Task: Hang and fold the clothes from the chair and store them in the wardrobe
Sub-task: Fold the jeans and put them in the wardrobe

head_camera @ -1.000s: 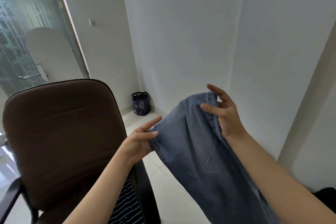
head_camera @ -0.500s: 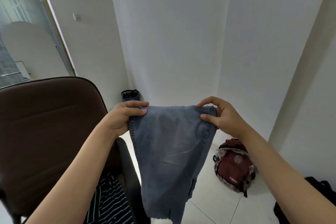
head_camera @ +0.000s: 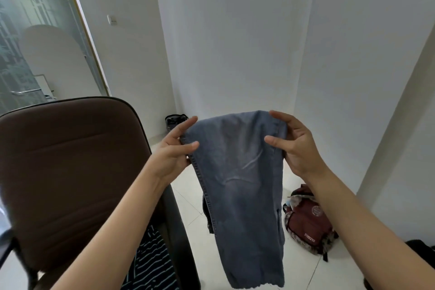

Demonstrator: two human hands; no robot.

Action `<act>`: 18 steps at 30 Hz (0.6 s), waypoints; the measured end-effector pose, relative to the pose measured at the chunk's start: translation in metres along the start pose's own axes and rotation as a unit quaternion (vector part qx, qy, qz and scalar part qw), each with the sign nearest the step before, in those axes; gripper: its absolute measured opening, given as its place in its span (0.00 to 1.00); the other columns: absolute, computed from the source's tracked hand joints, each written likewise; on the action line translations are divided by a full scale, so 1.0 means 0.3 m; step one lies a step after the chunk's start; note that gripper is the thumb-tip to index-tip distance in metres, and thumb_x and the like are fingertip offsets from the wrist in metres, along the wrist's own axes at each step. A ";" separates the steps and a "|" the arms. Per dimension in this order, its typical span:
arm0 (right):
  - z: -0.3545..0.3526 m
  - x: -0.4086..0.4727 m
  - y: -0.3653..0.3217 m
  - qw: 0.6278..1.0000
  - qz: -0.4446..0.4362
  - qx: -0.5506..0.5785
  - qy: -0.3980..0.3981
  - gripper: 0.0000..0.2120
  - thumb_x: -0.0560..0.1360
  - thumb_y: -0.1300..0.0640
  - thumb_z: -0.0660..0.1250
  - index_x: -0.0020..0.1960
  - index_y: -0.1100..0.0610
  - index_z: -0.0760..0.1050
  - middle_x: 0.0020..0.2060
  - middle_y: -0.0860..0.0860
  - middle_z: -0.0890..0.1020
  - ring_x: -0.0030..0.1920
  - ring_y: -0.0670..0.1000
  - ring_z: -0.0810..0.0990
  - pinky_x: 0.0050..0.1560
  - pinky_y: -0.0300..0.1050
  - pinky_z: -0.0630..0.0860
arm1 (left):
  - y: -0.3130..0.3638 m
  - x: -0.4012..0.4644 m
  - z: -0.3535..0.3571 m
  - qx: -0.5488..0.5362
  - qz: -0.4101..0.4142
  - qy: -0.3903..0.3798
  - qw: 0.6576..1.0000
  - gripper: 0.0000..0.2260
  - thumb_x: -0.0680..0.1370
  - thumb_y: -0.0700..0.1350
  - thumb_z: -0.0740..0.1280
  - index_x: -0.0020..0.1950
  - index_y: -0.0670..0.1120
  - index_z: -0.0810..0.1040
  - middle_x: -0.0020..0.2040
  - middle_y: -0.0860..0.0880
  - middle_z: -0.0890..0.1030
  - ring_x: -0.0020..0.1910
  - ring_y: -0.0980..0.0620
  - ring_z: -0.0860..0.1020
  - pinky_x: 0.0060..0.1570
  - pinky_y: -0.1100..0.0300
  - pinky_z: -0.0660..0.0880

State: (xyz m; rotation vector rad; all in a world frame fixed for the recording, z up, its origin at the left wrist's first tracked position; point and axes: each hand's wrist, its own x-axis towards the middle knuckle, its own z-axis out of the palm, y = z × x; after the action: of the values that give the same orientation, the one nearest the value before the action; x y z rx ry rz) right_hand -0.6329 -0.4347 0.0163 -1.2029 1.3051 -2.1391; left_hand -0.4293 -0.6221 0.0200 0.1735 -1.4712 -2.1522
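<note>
Denim jeans (head_camera: 237,172) hang folded in mid-air, right of the brown chair (head_camera: 70,172). Left hand (head_camera: 174,150) and right hand (head_camera: 296,146) pinch the top edge between thumb and fingers; striped garment (head_camera: 150,263) lies on the seat.

The chair (head_camera: 70,160) runs off the left edge; the jeans (head_camera: 240,183) hide the backpack's (head_camera: 308,226) left side.

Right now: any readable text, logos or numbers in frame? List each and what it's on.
Maroon backpack, white lettering low on the front: too blurred to read.
Maroon backpack, round white emblem on the upper panel: too small to read.
Jeans, brown chair, striped garment, wall switch: no text visible.
</note>
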 end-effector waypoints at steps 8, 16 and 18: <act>-0.019 0.014 -0.014 0.996 0.073 -0.038 0.027 0.25 0.70 0.79 0.64 0.31 0.51 0.82 0.32 0.45 0.82 0.39 0.48 0.79 0.38 0.38 0.77 | -0.041 0.027 -0.014 0.144 0.118 0.126 0.975 0.18 0.69 0.25 0.67 0.38 0.48 0.86 0.38 0.50 0.85 0.39 0.54 0.82 0.41 0.63 0.80; -0.024 0.068 -0.120 0.918 0.029 -0.389 -0.066 0.10 0.76 0.67 0.65 0.44 0.52 0.76 0.25 0.41 0.73 0.28 0.46 0.68 0.31 0.37 0.69 | 0.018 0.059 0.025 0.157 0.143 0.143 0.966 0.11 0.71 0.34 0.70 0.43 0.50 0.84 0.42 0.49 0.83 0.42 0.53 0.80 0.44 0.62 0.77; -0.016 0.085 -0.168 0.894 0.033 -0.439 -0.081 0.08 0.76 0.65 0.64 0.47 0.53 0.75 0.29 0.44 0.73 0.29 0.47 0.70 0.31 0.38 0.71 | 0.028 0.058 0.058 0.085 0.135 0.145 0.976 0.08 0.72 0.37 0.69 0.49 0.47 0.83 0.41 0.50 0.83 0.42 0.54 0.81 0.43 0.64 0.78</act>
State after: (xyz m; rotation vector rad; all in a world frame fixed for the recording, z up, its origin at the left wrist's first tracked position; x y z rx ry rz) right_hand -0.6454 -0.4234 0.0703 -1.5539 2.2875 -1.3299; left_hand -0.4480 -0.6182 0.0376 0.3165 -1.4167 -1.7055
